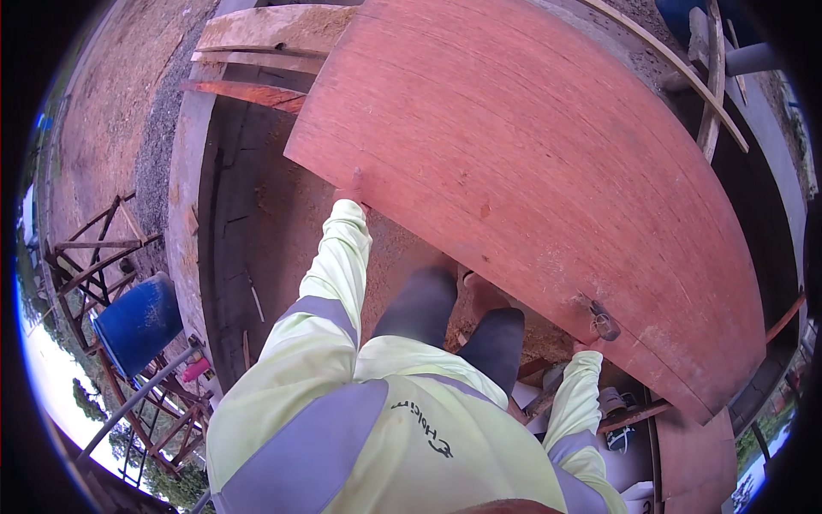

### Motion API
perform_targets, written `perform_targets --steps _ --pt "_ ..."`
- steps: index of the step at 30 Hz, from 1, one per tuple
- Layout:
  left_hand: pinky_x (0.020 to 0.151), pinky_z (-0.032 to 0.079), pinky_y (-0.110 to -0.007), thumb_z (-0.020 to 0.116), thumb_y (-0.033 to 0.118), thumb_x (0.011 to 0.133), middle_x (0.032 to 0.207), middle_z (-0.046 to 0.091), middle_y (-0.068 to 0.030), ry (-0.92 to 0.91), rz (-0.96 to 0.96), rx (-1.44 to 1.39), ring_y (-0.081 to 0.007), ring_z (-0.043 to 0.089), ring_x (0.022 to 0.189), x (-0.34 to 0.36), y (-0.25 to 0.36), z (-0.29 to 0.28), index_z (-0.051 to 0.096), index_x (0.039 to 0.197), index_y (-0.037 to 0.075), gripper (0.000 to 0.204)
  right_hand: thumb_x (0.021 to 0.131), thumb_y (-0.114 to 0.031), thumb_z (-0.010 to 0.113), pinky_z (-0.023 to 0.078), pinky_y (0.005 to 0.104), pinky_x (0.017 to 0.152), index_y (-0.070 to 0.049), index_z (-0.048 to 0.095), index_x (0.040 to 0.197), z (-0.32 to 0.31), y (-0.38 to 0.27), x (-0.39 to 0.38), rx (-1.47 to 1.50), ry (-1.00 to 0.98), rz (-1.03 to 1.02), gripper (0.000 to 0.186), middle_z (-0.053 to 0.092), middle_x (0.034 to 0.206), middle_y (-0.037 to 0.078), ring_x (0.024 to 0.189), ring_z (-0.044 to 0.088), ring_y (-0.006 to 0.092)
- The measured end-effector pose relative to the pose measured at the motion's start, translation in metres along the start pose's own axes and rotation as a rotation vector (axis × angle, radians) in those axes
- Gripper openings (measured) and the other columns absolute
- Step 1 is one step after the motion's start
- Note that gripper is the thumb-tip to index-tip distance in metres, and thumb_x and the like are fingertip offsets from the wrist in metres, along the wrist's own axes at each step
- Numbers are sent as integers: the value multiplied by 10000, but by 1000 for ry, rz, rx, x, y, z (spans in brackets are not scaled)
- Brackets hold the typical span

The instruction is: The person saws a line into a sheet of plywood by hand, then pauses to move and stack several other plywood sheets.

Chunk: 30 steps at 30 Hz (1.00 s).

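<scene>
A large reddish plywood sheet (522,163) spans the view in front of me, tilted so its near edge runs down to the right. My left hand (349,194) is closed on that near edge, thumb on the upper face and the other fingers hidden underneath. Farther right, my right hand (589,345) is closed at the same edge, mostly hidden by its sleeve and the board. A small dark object (604,324) rests on the sheet right by this hand; its kind is unclear. Sawdust-like specks are scattered over the red face.
A grey concrete wall (184,188) runs along the left. Rough timber boards (270,30) lie at the upper left. Outside stand a blue barrel (139,325) and metal frames (103,248). A pair of shoes (615,420) sits below my right arm, near another red panel (698,463).
</scene>
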<state>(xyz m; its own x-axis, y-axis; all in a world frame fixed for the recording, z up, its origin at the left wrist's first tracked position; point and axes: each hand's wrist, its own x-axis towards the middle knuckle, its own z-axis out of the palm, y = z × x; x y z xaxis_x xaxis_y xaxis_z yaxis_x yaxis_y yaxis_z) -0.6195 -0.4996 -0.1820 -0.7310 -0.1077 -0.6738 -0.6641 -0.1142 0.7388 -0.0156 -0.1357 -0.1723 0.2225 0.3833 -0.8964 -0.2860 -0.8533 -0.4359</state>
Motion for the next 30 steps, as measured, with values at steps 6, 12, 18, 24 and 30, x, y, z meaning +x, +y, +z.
perform_targets --steps 6,12,18,24,30 --pt "897 494 -626 716 296 871 1279 577 -155 36 -57 14 -380 579 1132 -18 2 7 419 1374 73 625 917 -425 603 460 478 915 -110 518 1291 -7 -4 1 41 -26 -11 496 610 1174 94 1101 563 327" --pt "795 519 -603 755 358 834 1174 623 -122 -17 3 59 -351 620 1002 -24 -6 -36 464 1325 71 639 914 -386 624 513 467 848 -93 567 1237 -14 7 -14 121 -179 23 440 652 1081 90 1003 617 341" --pt "1025 460 -463 555 516 930 1330 539 -120 120 -278 168 -321 526 1213 -9 -1 -54 498 1330 70 601 856 -382 701 548 541 792 -96 488 1269 -38 36 18 7 164 -126 546 583 1191 130 1008 623 328" --pt "955 486 -467 448 668 899 1319 556 -144 374 -172 649 -311 585 1106 -19 5 12 474 1366 24 796 865 -447 667 513 536 872 -110 455 1359 -60 17 65 399 8 -154 634 561 1272 119 1107 584 297" --pt "930 491 -475 508 752 805 1214 625 -161 651 -76 638 -319 613 1022 -57 -13 53 565 1259 -49 923 892 -464 625 489 511 916 -97 466 1349 -51 12 30 331 171 -159 607 570 1263 116 1124 571 298"
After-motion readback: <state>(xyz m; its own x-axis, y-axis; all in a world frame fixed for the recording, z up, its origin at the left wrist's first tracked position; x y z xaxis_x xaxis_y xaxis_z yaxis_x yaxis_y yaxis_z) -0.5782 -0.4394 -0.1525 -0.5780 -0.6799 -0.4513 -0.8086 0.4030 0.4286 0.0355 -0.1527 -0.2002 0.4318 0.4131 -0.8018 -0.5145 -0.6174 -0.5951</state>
